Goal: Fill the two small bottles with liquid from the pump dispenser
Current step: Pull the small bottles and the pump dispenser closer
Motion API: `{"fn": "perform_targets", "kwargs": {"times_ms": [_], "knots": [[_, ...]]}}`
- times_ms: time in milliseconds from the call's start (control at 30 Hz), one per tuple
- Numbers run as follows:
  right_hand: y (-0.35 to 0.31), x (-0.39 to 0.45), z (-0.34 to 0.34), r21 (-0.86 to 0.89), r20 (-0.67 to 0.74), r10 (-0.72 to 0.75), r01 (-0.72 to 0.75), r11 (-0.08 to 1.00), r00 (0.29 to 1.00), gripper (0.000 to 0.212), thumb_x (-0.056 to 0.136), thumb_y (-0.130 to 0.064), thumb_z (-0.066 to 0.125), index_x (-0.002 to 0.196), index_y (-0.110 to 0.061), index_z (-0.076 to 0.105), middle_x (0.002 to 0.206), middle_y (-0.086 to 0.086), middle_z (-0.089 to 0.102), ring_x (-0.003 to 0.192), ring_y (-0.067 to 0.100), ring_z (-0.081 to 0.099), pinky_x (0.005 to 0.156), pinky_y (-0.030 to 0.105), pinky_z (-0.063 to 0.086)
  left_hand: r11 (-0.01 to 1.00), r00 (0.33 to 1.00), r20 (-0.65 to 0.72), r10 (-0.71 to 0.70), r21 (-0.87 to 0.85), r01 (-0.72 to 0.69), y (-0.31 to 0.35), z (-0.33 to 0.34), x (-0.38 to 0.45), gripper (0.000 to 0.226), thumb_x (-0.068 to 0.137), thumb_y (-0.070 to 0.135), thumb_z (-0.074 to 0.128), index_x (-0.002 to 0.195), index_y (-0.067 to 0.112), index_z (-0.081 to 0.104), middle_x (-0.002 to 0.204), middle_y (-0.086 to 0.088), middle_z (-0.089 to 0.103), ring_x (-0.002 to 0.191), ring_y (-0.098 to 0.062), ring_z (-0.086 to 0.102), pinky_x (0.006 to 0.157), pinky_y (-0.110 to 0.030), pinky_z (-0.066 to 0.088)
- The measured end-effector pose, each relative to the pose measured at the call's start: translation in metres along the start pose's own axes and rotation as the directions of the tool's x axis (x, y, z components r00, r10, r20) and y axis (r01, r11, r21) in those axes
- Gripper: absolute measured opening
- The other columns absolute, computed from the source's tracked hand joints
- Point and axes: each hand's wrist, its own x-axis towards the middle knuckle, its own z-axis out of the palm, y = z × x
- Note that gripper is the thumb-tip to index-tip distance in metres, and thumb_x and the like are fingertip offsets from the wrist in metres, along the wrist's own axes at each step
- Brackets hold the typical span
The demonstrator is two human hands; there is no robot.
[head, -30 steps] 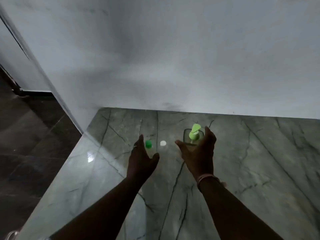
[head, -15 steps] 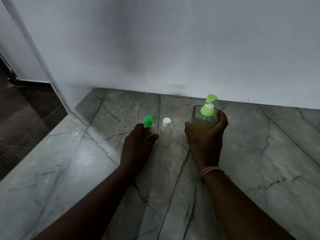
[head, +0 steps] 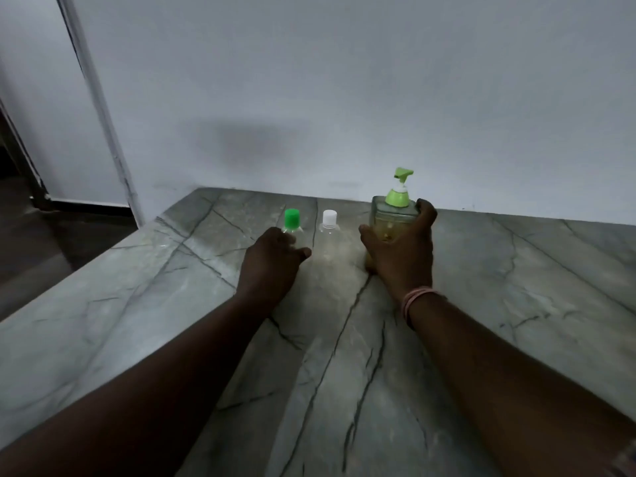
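Head view: on a grey veined stone counter (head: 481,304), near the white wall (head: 344,80), three things stand upright in a row. The left hand (head: 270,261) wraps its fingers round the clear small bottle with the green cap (head: 292,218), thumb on its right side; the bottle's body is mostly hidden behind the hand. Just beside it, untouched, stands the clear small bottle with the white cap (head: 329,222). The right hand (head: 399,251) grips the square clear pump dispenser (head: 392,215), thumb on its left face, fingers round the right; it holds yellowish liquid and has a light green pump head. Pink bands (head: 414,299) circle the right wrist
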Motion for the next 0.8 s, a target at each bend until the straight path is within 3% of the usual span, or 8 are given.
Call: {"fn": "perform_targets", "kwargs": {"times_ms": [100,233,500,800], "knots": [[-0.013,-0.019,-0.022,0.004,0.045,-0.021,0.021,1.000,0.999,0.087,0.067,-0.044,0.079,0.134,-0.029,0.026,0.133,-0.001,0.049,0.112,0.018,0.055,0.095,0.031,0.047,0.999,1.000,-0.009,-0.020,-0.031,0.019,0.007,-0.011,-0.021,0.035,0.081,0.033,0.078,0.110,0.017,0.067,0.099,0.004,0.067,0.091,-0.013,0.058,0.077,-0.025,0.039],[-0.026,-0.043,-0.044,0.034,0.065,-0.030,0.028,0.999,0.997,0.088,0.066,-0.046,0.080,0.134,-0.032,0.026,0.133,-0.006,0.049,0.107,0.010,0.053,0.092,0.027,0.046,0.998,0.999,0.026,0.029,-0.057,-0.028,0.012,-0.017,-0.046,0.034,0.081,0.034,0.079,0.108,0.018,0.067,0.093,0.007,0.068,0.084,-0.010,0.062,0.064,-0.020,0.041],[-0.040,-0.088,-0.073,0.039,0.054,-0.055,0.053,0.998,0.997,0.087,0.065,-0.048,0.082,0.131,-0.035,0.026,0.130,-0.007,0.050,0.098,0.006,0.052,0.086,0.025,0.048,0.987,0.989,0.079,0.121,-0.112,-0.112,0.012,-0.017,-0.085,0.033,0.080,0.040,0.079,0.105,0.025,0.065,0.089,0.009,0.072,0.083,-0.005,0.066,0.067,-0.023,0.048],[-0.040,-0.115,-0.090,0.006,0.085,-0.064,0.063,0.998,0.994,0.092,0.061,-0.052,0.082,0.132,-0.039,0.024,0.133,-0.006,0.048,0.110,0.015,0.058,0.090,0.035,0.054,0.972,0.980,0.012,0.198,-0.131,-0.195,0.018,-0.024,-0.090,0.031,0.078,0.040,0.081,0.100,0.022,0.066,0.082,0.009,0.071,0.074,-0.004,0.068,0.070,-0.029,0.057]]}}
